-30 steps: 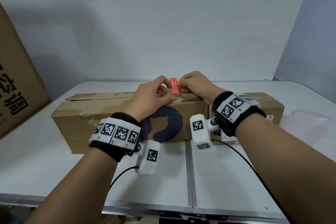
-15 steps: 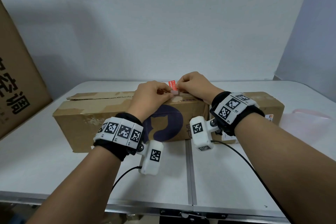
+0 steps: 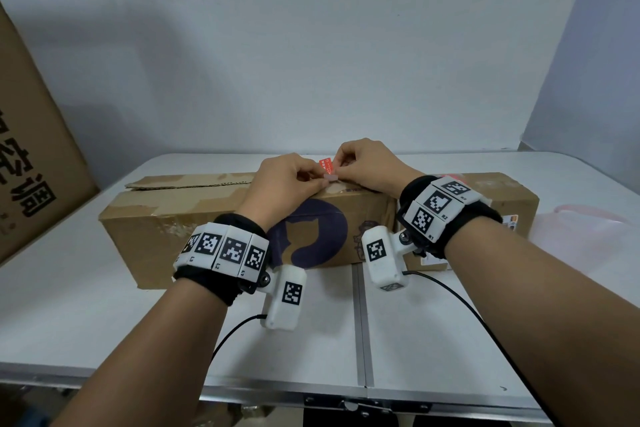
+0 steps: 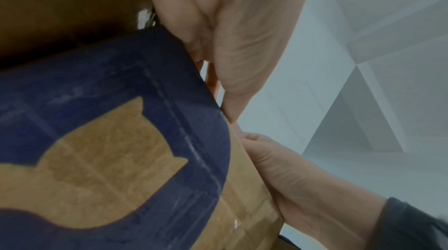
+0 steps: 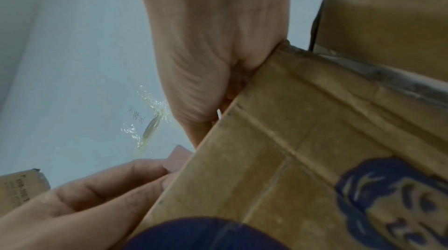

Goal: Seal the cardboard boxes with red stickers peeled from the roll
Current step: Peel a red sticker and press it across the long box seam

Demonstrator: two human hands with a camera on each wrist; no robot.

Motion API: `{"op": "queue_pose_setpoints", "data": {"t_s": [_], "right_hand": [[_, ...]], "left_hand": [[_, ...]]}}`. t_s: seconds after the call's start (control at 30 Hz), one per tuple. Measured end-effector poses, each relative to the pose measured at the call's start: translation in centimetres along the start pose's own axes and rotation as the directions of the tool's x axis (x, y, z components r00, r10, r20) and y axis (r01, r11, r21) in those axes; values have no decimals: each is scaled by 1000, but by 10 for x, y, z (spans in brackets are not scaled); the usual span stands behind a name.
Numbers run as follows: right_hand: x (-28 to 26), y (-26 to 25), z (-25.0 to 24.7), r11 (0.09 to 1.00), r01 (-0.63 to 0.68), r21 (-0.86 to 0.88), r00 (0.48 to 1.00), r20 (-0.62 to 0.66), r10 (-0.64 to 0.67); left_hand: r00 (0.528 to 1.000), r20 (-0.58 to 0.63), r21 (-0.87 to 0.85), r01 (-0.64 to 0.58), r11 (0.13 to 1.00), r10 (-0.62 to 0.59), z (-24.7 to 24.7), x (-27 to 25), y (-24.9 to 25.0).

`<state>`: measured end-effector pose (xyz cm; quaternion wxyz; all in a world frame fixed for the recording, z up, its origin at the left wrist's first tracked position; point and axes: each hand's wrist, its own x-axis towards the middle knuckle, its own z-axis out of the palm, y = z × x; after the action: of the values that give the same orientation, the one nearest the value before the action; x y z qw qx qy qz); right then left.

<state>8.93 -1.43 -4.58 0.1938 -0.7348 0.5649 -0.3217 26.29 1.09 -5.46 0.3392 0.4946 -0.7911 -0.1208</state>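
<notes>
Both hands meet over the long cardboard box (image 3: 221,215), the left hand (image 3: 284,184) and right hand (image 3: 369,166) each pinching the red sticker (image 3: 326,165), apparently to line it up above the top seam

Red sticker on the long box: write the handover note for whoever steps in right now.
Left hand: pinches the red sticker at its lower end, over the top edge of the long cardboard box.
Right hand: pinches the same sticker from the right.
Sticker stands upright, not yet pressed flat.
A second cardboard box sits to the right on the table; the roll is not in view.
Left: lay the sticker across the seam and press it down.
</notes>
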Motion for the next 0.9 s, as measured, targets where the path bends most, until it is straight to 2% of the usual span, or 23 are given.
{"op": "queue_pose_setpoints", "data": {"t_s": [0.47, 0.73, 0.9], "right_hand": [[3, 0, 2, 993, -3, -121, 1000, -3, 3], [9, -3, -1, 984, -103, -145, 993, 34, 109], [15, -6, 1, 985, -136, -104, 991, 4, 137]], "left_hand": [[995, 98, 26, -17, 1000, 15, -8, 0, 2], [994, 107, -30, -16, 999, 19, -9, 0, -1], [993, 117, -36, -29, 999, 33, -10, -1, -2]]}}
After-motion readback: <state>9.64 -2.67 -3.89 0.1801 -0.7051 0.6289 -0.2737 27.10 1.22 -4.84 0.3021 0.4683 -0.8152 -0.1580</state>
